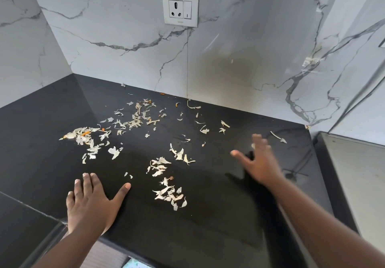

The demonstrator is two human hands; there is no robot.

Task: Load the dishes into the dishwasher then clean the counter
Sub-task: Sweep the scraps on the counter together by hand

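A: Black counter [52,109], back corner by the marble wall. Pale peelings [133,120] with a few orange bits lie scattered mid-surface; a second clump [169,195] sits near the front edge. No dishes or dishwasher in view.

B: Hands?

A: Left hand [91,203] flat on the counter near the front edge, fingers spread, holding nothing. Right hand [258,159] blurred above the right side, fingers loose and splayed, empty as far as I can tell.

B: Best approach?

A: Probably sweep from the wall and right edge inward, using the edge of the palm, gathering strays [278,136] into one pile before lifting. Short strokes; thin skins likely flutter.
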